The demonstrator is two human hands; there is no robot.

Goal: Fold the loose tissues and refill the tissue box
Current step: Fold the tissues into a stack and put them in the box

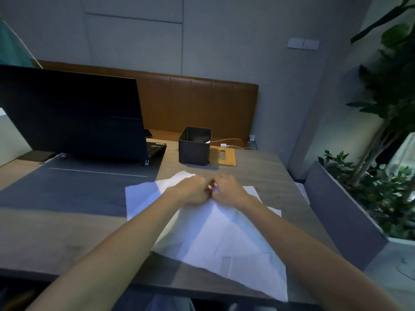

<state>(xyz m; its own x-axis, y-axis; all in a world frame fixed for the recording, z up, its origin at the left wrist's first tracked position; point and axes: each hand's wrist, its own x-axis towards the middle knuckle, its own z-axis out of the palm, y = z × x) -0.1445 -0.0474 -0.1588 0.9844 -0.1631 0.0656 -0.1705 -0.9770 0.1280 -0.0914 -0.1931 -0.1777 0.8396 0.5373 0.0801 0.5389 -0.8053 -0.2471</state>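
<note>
A large white tissue [226, 241] hangs from my two hands and drapes down over the table's front edge. My left hand [192, 190] and my right hand [226, 190] meet at its top edge, fingers curled, each pinching the tissue. More white tissues [143, 198] lie flat on the table under and beside it. The dark square tissue box [195, 145] stands open-topped beyond my hands, with a sliver of white showing at its right rim. Its wooden lid [223, 156] with an oval slot lies flat to the right of the box.
An open black laptop [71, 113] stands at the left on a grey desk mat [67, 187]. White charger cables [231, 142] run behind the lid. A brown padded bench back lines the wall. A planter with green plants [368, 187] sits right of the table.
</note>
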